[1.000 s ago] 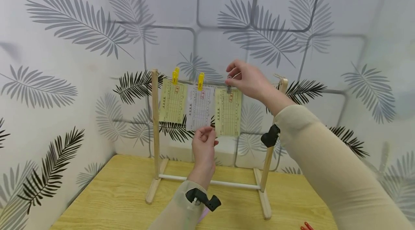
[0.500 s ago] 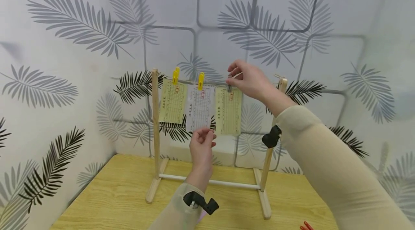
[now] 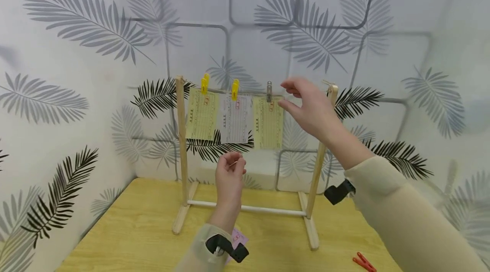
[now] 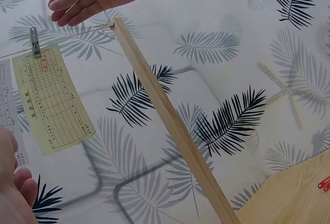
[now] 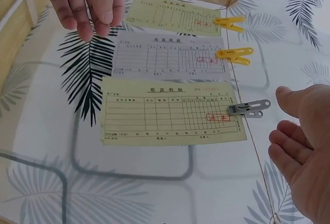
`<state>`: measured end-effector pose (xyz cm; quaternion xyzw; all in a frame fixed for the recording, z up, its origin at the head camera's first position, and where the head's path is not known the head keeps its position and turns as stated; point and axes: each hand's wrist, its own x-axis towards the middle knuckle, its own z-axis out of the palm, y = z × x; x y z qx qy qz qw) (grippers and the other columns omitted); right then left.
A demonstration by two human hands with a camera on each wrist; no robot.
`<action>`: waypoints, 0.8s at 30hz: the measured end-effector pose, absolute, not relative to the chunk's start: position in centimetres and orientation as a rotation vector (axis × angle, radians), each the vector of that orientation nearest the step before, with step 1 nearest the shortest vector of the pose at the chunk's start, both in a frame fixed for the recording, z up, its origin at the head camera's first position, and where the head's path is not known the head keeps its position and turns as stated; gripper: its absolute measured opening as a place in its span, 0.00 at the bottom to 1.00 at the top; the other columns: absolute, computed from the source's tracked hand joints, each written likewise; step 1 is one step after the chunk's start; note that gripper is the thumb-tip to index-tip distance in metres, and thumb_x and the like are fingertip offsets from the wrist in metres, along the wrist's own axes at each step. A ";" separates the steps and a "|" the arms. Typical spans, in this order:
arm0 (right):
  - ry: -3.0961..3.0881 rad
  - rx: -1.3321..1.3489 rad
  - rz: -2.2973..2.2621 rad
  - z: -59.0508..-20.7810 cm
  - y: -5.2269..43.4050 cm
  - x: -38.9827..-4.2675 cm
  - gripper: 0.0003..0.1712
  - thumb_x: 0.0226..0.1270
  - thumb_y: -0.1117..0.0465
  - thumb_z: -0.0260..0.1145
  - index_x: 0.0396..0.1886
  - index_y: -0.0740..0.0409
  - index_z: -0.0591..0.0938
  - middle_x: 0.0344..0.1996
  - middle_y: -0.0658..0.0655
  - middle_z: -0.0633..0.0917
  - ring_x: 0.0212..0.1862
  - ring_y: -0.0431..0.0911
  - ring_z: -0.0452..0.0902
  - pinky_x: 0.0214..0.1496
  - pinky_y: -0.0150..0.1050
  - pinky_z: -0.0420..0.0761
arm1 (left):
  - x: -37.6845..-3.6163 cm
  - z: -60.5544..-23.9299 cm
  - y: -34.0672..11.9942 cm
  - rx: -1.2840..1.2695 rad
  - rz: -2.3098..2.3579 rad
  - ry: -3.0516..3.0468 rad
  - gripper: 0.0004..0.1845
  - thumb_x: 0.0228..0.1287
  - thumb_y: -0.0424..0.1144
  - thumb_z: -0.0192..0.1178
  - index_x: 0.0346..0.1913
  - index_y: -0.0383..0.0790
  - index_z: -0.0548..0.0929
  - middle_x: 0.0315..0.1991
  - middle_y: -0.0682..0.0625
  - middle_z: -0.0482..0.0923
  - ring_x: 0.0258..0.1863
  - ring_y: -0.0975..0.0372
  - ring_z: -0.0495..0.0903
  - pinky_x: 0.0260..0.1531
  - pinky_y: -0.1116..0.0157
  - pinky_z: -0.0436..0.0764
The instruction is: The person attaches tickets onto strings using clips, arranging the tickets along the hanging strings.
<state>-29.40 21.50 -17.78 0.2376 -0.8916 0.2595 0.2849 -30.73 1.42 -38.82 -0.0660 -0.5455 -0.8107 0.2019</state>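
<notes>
Three receipt slips hang from a string on a wooden frame. A yellow slip [image 3: 201,114] and a white slip [image 3: 235,121] are each clipped by a yellow clothespin [image 3: 235,89]. At their right, another yellow slip [image 5: 172,112] hangs from a grey clothespin [image 3: 269,91]. My right hand [image 3: 311,108] is just right of that grey clothespin, thumb and fingers apart, with nothing between them. Below the white slip, my left hand [image 3: 229,178] is raised with loosely curled fingers and holds nothing; in the right wrist view its fingers [image 5: 93,7] hang relaxed beside the slips.
The wooden frame's posts [image 3: 181,144] stand on the wood-grain table [image 3: 126,221], joined low by a white rod [image 3: 268,210]. A pink slip [image 3: 238,238] lies partly behind the left forearm. A red clothespin [image 3: 363,262] lies at the front right. A leaf-patterned wall stands behind.
My right hand has let go of the grey clothespin and moved right. My left hand has dropped slightly, away from the slips. More of the pink slip and red clothespin shows.
</notes>
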 end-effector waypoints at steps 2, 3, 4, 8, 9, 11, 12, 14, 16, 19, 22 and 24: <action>-2.366 0.646 0.725 -18.8 21.7 -28.6 0.29 0.83 0.57 0.71 0.77 0.61 0.76 0.73 0.61 0.79 0.74 0.58 0.75 0.76 0.56 0.75 | -30.6 -39.1 1.1 -0.203 -2.240 -1.563 0.08 0.81 0.28 0.63 0.56 0.36 0.80 0.54 0.43 0.81 0.49 0.56 0.82 0.50 0.60 0.85; -2.362 0.647 0.747 -19.4 21.8 -28.3 0.30 0.83 0.57 0.71 0.77 0.61 0.75 0.73 0.62 0.79 0.74 0.59 0.75 0.76 0.56 0.75 | -30.5 -39.2 0.9 -0.210 -2.226 -1.590 0.08 0.81 0.29 0.63 0.57 0.36 0.80 0.55 0.44 0.81 0.50 0.56 0.81 0.51 0.61 0.85; -2.363 0.647 0.770 -20.1 21.9 -27.9 0.30 0.83 0.57 0.71 0.78 0.62 0.75 0.73 0.62 0.79 0.74 0.59 0.75 0.76 0.57 0.75 | -30.3 -39.4 0.8 -0.216 -2.210 -1.625 0.09 0.82 0.30 0.64 0.58 0.37 0.80 0.55 0.45 0.80 0.51 0.56 0.81 0.51 0.61 0.85; -2.380 0.642 0.892 -23.4 22.4 -26.6 0.31 0.83 0.59 0.71 0.78 0.62 0.75 0.73 0.63 0.79 0.74 0.59 0.76 0.76 0.56 0.75 | -29.5 -40.3 0.0 -0.252 -2.154 -1.759 0.12 0.83 0.34 0.64 0.62 0.38 0.79 0.60 0.46 0.78 0.56 0.54 0.79 0.54 0.63 0.82; -2.389 0.637 0.916 -24.2 22.6 -26.2 0.31 0.83 0.58 0.71 0.78 0.62 0.74 0.73 0.62 0.79 0.74 0.59 0.76 0.76 0.56 0.75 | -29.3 -40.5 -0.2 -0.257 -2.142 -1.795 0.13 0.83 0.35 0.64 0.63 0.39 0.78 0.61 0.46 0.77 0.58 0.54 0.79 0.55 0.62 0.82; -2.413 0.619 0.967 -26.2 22.8 -25.8 0.32 0.83 0.57 0.72 0.79 0.61 0.74 0.73 0.62 0.80 0.74 0.59 0.76 0.76 0.57 0.75 | -28.9 -41.1 -0.6 -0.264 -2.113 -1.862 0.16 0.83 0.36 0.65 0.66 0.40 0.78 0.64 0.46 0.76 0.60 0.54 0.78 0.59 0.60 0.81; -2.429 0.607 0.986 -27.1 22.9 -25.5 0.32 0.83 0.57 0.71 0.79 0.60 0.74 0.73 0.62 0.80 0.74 0.59 0.76 0.76 0.58 0.75 | -28.7 -41.3 -0.8 -0.270 -2.089 -1.896 0.17 0.83 0.38 0.65 0.67 0.40 0.77 0.65 0.46 0.76 0.61 0.54 0.78 0.61 0.58 0.81; -2.451 0.584 1.005 -28.9 23.2 -25.0 0.33 0.83 0.55 0.72 0.79 0.60 0.74 0.72 0.62 0.80 0.73 0.60 0.76 0.75 0.59 0.75 | -28.4 -41.8 -1.1 -0.267 -2.055 -1.963 0.18 0.83 0.39 0.66 0.69 0.42 0.77 0.66 0.47 0.76 0.62 0.54 0.78 0.64 0.54 0.80; -2.471 0.563 1.012 -30.7 23.5 -24.5 0.33 0.82 0.55 0.72 0.79 0.59 0.75 0.72 0.62 0.81 0.73 0.60 0.77 0.74 0.61 0.76 | -28.2 -42.2 -1.5 -0.266 -2.007 -2.018 0.20 0.83 0.41 0.67 0.70 0.43 0.77 0.67 0.47 0.75 0.63 0.55 0.78 0.66 0.52 0.79; -2.491 0.534 0.994 -33.1 24.1 -23.7 0.33 0.81 0.55 0.73 0.79 0.58 0.76 0.70 0.62 0.82 0.72 0.61 0.78 0.72 0.62 0.77 | -27.9 -42.8 -1.9 -0.265 -1.942 -2.082 0.21 0.82 0.41 0.67 0.71 0.44 0.77 0.67 0.47 0.75 0.63 0.55 0.78 0.66 0.50 0.79; -2.508 0.498 0.960 -35.2 24.6 -23.2 0.33 0.79 0.56 0.75 0.78 0.58 0.77 0.68 0.61 0.84 0.69 0.61 0.80 0.69 0.63 0.79 | -27.7 -43.2 -2.2 -0.268 -1.879 -2.117 0.23 0.82 0.42 0.68 0.72 0.42 0.77 0.68 0.46 0.75 0.65 0.51 0.79 0.66 0.49 0.79; -2.520 0.473 0.953 -36.4 24.9 -22.9 0.34 0.77 0.57 0.77 0.78 0.57 0.78 0.68 0.60 0.85 0.68 0.60 0.81 0.68 0.64 0.80 | -27.5 -43.5 -2.5 -0.273 -1.845 -2.132 0.24 0.82 0.42 0.68 0.73 0.40 0.77 0.68 0.45 0.75 0.65 0.48 0.78 0.66 0.48 0.79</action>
